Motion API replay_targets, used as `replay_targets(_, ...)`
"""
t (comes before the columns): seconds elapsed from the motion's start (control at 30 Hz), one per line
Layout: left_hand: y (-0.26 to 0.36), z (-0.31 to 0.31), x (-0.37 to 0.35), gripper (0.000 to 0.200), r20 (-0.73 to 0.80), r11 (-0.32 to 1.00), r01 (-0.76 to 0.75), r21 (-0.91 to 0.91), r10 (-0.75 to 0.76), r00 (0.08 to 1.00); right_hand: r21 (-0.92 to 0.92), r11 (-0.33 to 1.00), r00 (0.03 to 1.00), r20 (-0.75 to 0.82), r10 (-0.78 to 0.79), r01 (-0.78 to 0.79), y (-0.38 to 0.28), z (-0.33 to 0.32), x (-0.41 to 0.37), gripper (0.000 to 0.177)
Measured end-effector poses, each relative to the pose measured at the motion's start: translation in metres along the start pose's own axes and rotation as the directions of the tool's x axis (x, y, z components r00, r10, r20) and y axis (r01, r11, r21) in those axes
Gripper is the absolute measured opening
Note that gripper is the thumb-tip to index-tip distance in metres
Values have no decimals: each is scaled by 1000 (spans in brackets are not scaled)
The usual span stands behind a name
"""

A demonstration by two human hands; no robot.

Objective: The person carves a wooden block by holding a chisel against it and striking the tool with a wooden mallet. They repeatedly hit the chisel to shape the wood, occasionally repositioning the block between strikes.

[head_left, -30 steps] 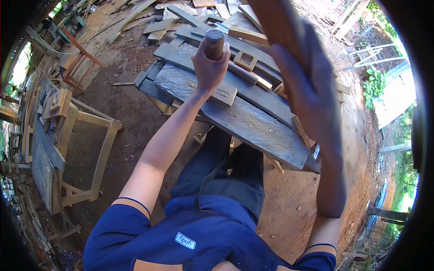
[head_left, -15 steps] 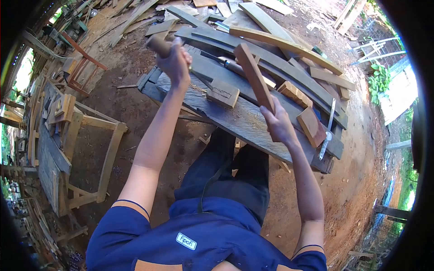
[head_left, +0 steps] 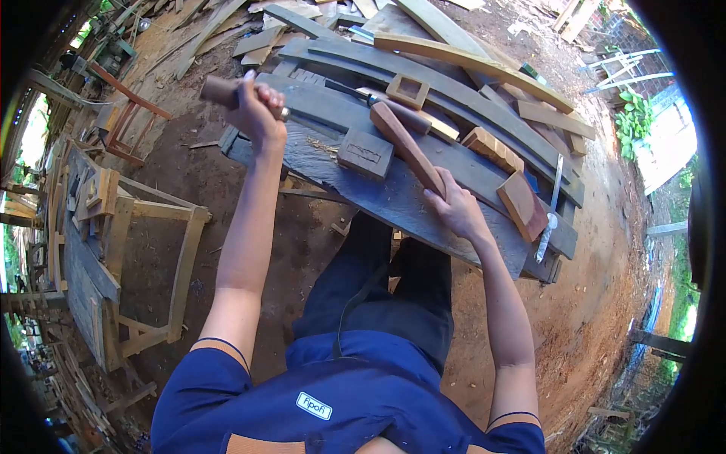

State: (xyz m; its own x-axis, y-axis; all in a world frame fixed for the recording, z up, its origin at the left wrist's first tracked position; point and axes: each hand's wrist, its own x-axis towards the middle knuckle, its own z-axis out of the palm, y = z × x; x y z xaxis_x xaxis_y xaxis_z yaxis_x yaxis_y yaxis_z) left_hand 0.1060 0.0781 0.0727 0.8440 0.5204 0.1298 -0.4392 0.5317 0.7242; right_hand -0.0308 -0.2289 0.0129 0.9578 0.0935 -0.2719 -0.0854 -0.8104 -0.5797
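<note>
My left hand [head_left: 259,113] is raised past the left end of the bench, fingers closed round the wooden handle of a chisel [head_left: 219,91]. Its metal collar shows beside my fingers; the blade cannot be made out. In my right hand [head_left: 456,206] is the lower end of a reddish-brown wooden bar [head_left: 404,144], slanting up and left over the bench. Between the hands a wooden block [head_left: 365,153], with a rectangle marked on top, lies on the bench [head_left: 423,204]. Wood shavings [head_left: 324,145] lie at its left. A second chisel [head_left: 411,118] with a dark handle rests behind the bar.
Behind the bar sits a square block with a hollow [head_left: 408,89]. Rightward are a notched wood piece [head_left: 491,149], a curved-marked block [head_left: 520,203] and a metal rule [head_left: 554,185]. Long planks [head_left: 469,60] are heaped at the back. A wooden stand [head_left: 159,212] is at left.
My left hand has moved left with the chisel, away from the marked block. The bar in my right hand has dropped lower and left. The view has shifted slightly, uncovering the hollowed block.
</note>
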Motion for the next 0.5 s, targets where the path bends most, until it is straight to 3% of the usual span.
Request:
replay_targets(0.07,1,8,0,31,110,1000,12,18,-14,994,-35,999,1000,-29,-10,9,-3,1,0,54)
replay_targets(0.23,-1,21,-10,18,195,999,41,24,-45,980,-54,998,1000,-29,6,-8,-7,0,-2,54)
replay_targets(0.5,-8,24,-15,14,244,997,64,43,-73,967,-66,998,999,-37,0,-3,-5,2,-2,54)
